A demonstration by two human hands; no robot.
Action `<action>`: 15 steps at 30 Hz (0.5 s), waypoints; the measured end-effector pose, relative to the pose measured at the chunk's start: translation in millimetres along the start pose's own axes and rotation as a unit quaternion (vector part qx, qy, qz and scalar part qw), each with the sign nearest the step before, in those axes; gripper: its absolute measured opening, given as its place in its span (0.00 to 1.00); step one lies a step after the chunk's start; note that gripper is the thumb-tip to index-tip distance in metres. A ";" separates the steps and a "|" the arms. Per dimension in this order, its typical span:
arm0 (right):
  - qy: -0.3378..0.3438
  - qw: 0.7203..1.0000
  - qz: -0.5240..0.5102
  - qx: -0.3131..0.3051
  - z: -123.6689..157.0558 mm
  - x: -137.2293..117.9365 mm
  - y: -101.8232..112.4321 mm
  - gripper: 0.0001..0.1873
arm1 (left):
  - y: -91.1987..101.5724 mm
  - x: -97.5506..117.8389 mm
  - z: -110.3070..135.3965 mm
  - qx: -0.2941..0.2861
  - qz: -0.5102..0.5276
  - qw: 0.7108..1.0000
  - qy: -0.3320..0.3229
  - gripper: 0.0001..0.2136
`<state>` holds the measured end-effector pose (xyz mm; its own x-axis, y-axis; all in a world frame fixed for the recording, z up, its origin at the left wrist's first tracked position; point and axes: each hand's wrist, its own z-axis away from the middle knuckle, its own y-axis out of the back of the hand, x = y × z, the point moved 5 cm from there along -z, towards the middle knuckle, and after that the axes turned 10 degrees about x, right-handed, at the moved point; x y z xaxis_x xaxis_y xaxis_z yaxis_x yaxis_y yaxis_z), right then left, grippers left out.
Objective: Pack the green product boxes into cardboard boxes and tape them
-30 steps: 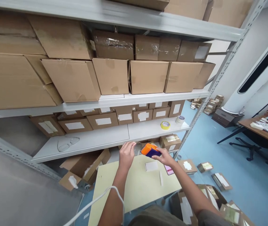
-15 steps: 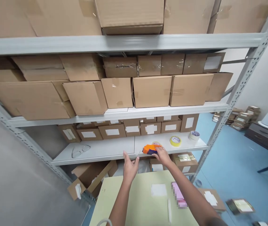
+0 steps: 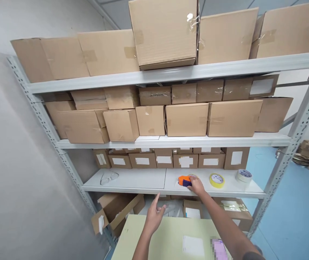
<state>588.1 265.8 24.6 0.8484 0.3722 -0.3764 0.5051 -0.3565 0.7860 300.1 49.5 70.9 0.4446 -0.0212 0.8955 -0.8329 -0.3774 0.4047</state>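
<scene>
Your right hand [image 3: 196,185] is closed on the orange dispenser [image 3: 184,180], which sits on the white shelf [image 3: 143,178], just left of a yellow roll [image 3: 216,180]. A white roll [image 3: 243,175] lies further right, and glasses [image 3: 109,177] lie well to the left. Your left hand [image 3: 154,215] hovers over the far edge of the desk [image 3: 149,242], fingers spread and holding nothing. Labelled boxes [image 3: 164,160] line the back of the shelf.

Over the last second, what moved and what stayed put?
The right hand carried the orange dispenser from over the table onto the shelf, still gripping it. The left hand drew back, open and empty. Tape rolls and boxes stayed.
</scene>
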 end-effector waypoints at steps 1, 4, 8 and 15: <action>0.004 1.000 0.014 0.024 3.0 -3.0 2.8 0.27 | 2.6 -3.4 1.8 -0.002 0.004 1.000 0.003 0.41; 0.029 0.992 0.012 0.119 15.1 -22.5 8.9 0.22 | 13.7 -18.3 8.4 0.021 0.003 1.000 0.015 0.40; 0.100 0.974 -0.118 0.164 43.8 -72.3 -14.1 0.17 | 36.9 -50.9 27.9 0.052 -0.057 0.997 0.020 0.33; 0.138 0.941 -0.306 0.036 118.8 -199.1 -69.9 0.19 | 132.3 -110.3 110.0 0.094 -0.220 0.971 -0.024 0.23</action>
<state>402.7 114.8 -13.6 0.3260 0.7317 -0.5987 0.9043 -0.0566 0.4232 177.0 -99.9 5.2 0.7625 0.1398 0.6317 -0.4859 -0.5211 0.7017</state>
